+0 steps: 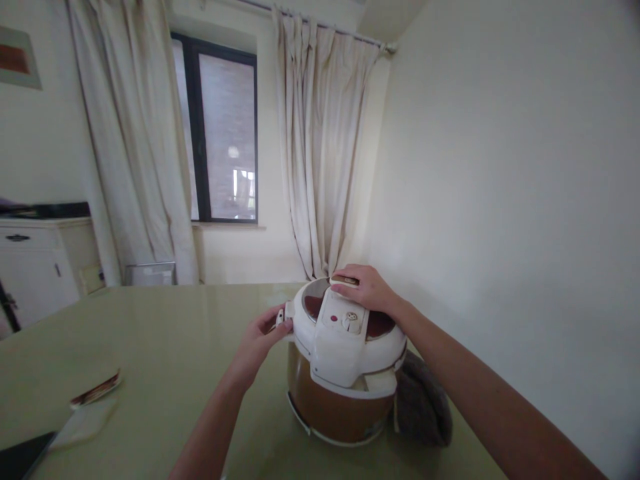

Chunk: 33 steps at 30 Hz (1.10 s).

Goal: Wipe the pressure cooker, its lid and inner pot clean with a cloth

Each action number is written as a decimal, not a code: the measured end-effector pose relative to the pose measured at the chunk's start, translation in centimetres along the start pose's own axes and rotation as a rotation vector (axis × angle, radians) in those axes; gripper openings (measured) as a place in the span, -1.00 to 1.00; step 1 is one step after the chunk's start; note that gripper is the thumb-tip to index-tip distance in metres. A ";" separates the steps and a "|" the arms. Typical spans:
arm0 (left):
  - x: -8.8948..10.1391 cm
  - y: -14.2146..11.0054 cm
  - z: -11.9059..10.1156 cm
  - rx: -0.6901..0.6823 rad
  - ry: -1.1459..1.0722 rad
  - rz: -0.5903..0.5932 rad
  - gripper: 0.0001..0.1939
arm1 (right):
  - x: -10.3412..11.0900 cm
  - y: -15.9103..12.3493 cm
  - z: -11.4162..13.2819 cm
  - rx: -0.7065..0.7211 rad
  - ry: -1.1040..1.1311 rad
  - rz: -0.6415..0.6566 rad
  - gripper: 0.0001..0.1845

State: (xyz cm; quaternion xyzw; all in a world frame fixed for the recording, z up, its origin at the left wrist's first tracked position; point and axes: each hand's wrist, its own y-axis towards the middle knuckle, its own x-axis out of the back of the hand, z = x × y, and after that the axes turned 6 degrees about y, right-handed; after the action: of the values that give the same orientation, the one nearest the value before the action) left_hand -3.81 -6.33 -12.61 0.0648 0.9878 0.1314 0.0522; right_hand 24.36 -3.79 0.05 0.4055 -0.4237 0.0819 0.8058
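An electric pressure cooker [345, 413] with a brown body stands upright on the pale green table. Its white lid [340, 357] sits on top and has a valve [351, 320] and a small red button. On the cooker's left side, my left hand [260, 337] is closed around the small white side handle [281, 316], thumb on top. My right hand [367, 287] is wrapped over the lid handle [345, 280] at the far side of the lid, and its palm hides part of it. Against the cooker's right side lies a dark grey cloth [423, 400].
On the left of the green table [185, 367] lie a packet [97, 390] and a dark flat object [25, 457]. A wall [525, 167] rises close on the right. Behind are curtains [325, 133], a window [227, 133] and a white cabinet [35, 267].
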 end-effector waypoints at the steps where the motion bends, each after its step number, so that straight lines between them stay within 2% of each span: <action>1: 0.0 0.0 0.1 0.003 -0.007 -0.002 -0.35 | 0.0 0.0 0.0 0.003 0.001 0.001 -0.60; 8: 0.1 0.0 0.1 -0.014 0.005 0.008 -0.35 | -0.3 -0.2 0.2 -0.033 -0.057 -0.022 -0.62; 23: -0.5 -0.1 -0.3 -0.017 0.065 -0.082 -0.31 | -0.6 -0.4 2.8 -0.307 -0.246 -0.001 -0.55; 28: -0.4 -0.2 -0.4 -0.017 0.079 -0.056 -0.34 | -0.8 -0.5 2.8 -0.321 -0.242 -0.020 -0.53; 33: -0.3 -0.1 -0.5 -0.021 0.071 -0.035 -0.37 | -0.8 -0.6 2.1 -0.262 -0.216 -0.033 -0.55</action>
State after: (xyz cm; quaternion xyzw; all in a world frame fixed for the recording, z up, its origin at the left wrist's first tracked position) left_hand -3.58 -6.63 -12.18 0.0423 0.9886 0.1429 0.0202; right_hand 22.83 -5.52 -0.22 0.3105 -0.5080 -0.0313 0.8028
